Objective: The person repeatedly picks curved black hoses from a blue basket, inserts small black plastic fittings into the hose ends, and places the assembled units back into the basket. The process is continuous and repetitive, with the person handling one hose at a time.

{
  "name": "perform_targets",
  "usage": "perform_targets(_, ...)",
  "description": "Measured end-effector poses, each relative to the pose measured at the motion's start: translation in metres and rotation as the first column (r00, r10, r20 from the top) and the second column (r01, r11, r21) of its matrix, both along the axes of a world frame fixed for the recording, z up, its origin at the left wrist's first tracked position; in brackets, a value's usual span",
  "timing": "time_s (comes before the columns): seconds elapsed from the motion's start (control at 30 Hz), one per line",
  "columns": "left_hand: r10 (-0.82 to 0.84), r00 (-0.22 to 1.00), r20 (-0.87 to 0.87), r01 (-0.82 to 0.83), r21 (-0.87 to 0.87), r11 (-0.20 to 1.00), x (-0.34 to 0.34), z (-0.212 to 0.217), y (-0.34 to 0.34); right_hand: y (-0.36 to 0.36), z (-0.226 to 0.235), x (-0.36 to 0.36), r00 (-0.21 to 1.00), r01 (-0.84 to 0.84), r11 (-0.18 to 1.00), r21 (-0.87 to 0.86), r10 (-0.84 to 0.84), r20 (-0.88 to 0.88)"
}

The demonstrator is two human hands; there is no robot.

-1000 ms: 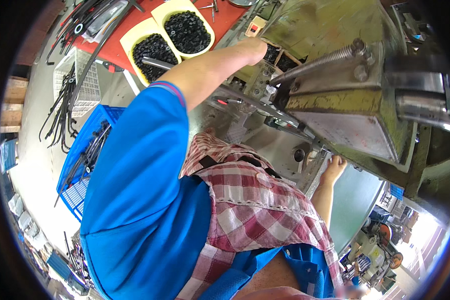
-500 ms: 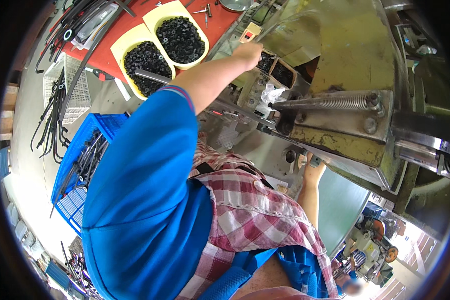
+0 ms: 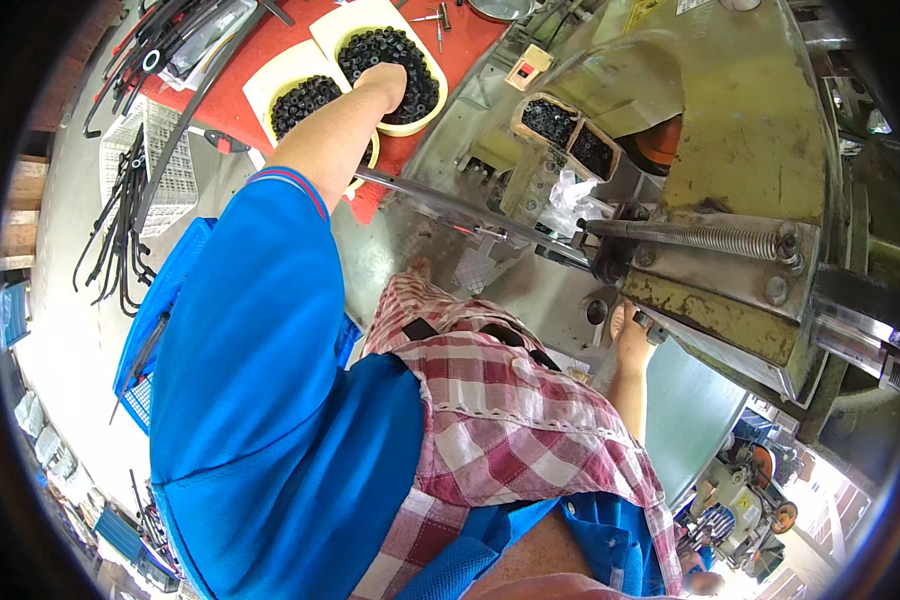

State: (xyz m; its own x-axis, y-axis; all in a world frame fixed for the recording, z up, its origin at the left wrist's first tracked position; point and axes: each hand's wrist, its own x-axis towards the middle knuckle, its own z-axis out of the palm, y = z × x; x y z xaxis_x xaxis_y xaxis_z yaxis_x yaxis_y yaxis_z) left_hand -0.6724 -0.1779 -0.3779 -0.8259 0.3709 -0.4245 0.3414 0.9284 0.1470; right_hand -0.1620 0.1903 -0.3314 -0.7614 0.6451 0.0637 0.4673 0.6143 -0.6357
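My left hand [image 3: 384, 88] is over the far yellow bin [image 3: 322, 38], its curled fingers down among small black ring-shaped parts [image 3: 410, 85]. What they pinch is hidden. A nearer yellow bin [image 3: 260, 88] holds more black parts [image 3: 305, 100] and lies partly under my forearm. My right hand [image 3: 630, 338] is low beside the machine's underside, closed around a small greyish piece [image 3: 652, 328] that I cannot make out. The oily green machine [image 3: 750, 120] stands on the right, with a coil spring [image 3: 700, 236] and a long metal bar [image 3: 450, 205] reaching left.
Two small boxes [image 3: 570, 132] of dark bits sit on the machine bed, next to crumpled clear plastic [image 3: 570, 200]. Black hoses lie over a white crate [image 3: 170, 170] at left. A blue crate [image 3: 135, 395] stands behind my left arm. Tools [image 3: 440, 20] lie on the red table [image 3: 475, 45].
My left hand has moved left from the small boxes on the machine to the far yellow bin. My right hand stays near the machine's underside. The whole view has shifted slightly.
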Motion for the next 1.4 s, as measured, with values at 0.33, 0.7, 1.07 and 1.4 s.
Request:
perform_targets(0.33, -0.009, 1.0, -0.013, 0.01, 0.07, 0.997, 0.01, 0.004, 0.006, -0.005, -0.013, -0.012, 0.985, 0.079, 0.997, 0.003, -0.078, 0.152)
perform_targets(0.7, 0.021, 0.969, -0.245, 0.04, 0.242, 0.97, -0.002, -0.009, -0.007, -0.049, 0.018, -0.049, 0.998, 0.034, 0.999, -0.025, -0.032, 0.055)
perform_targets(1.07, -0.366, 0.922, -0.127, 0.369, 0.573, 0.732, 0.075, 0.07, 0.08, -0.101, 0.06, -0.09, 0.987, -0.109, 0.975, 0.193, 0.083, 0.138)
perform_targets(1.4, -0.44, 0.863, -0.247, 0.482, 0.664, 0.572, 0.092, 0.039, 0.191, -0.105, 0.054, -0.091, 0.996, -0.062, 0.998, -0.025, 0.063, 0.057)
